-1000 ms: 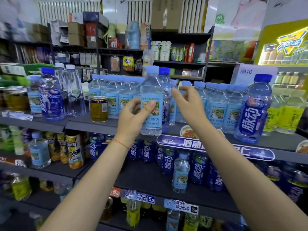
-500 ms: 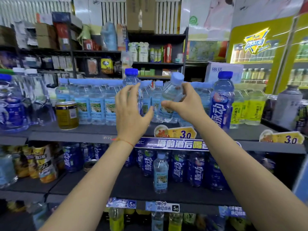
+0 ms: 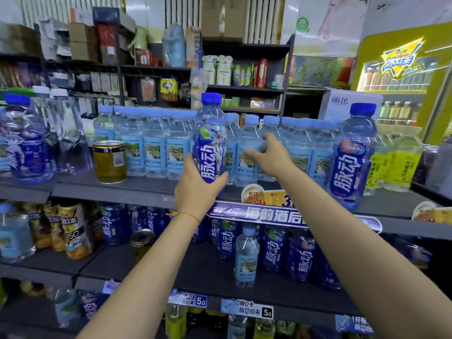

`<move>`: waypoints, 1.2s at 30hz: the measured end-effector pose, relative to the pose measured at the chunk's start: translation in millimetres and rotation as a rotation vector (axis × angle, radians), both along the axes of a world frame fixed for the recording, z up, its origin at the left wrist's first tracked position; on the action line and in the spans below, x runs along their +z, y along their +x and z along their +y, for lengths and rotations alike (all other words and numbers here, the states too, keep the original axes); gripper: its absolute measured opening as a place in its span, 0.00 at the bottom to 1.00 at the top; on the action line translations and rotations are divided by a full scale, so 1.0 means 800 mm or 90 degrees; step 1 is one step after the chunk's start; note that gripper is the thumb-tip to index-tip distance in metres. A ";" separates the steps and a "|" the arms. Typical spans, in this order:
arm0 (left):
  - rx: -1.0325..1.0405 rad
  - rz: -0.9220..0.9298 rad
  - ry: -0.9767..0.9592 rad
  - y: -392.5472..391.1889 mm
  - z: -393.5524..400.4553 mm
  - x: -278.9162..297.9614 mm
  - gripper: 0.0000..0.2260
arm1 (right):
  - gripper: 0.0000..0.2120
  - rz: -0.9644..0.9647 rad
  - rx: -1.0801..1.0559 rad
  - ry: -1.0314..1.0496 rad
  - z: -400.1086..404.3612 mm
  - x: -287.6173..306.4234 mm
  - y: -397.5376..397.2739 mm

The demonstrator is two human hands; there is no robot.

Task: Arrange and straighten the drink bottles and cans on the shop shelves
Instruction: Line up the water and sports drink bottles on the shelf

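Top shelf [image 3: 137,189]: row of small water bottles [image 3: 156,150] along the back, a can [image 3: 110,161] at the row's left end, a large drink bottle [image 3: 352,157] at the right, in front of the row.
Held bottle [image 3: 210,143]: upright in front of the row's middle, base in the left hand [image 3: 198,189].
Right hand [image 3: 271,155]: just right of the held bottle, fingers against a small water bottle [image 3: 247,152] in the row.
Price tag [image 3: 266,195]: on the top shelf's front edge, below the right hand.
Middle shelf [image 3: 186,272]: drink bottles [image 3: 274,248] at the back, one lone small bottle [image 3: 245,258] standing before them; an open can [image 3: 141,243] to its left.
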State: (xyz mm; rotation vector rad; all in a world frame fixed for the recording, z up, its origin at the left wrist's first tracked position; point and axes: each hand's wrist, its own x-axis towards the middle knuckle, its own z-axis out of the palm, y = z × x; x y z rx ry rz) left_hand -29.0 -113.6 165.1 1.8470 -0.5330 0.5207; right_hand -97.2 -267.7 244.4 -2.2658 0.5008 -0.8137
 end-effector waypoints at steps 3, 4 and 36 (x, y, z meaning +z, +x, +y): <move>0.005 -0.009 -0.006 -0.001 0.000 0.000 0.35 | 0.38 0.017 -0.005 -0.007 -0.002 -0.003 0.005; 0.006 -0.012 -0.007 -0.002 0.001 0.000 0.34 | 0.39 0.025 -0.011 -0.011 0.000 -0.004 0.006; -0.317 0.209 0.057 0.010 0.199 -0.165 0.34 | 0.41 0.075 0.366 0.022 0.190 -0.166 -0.008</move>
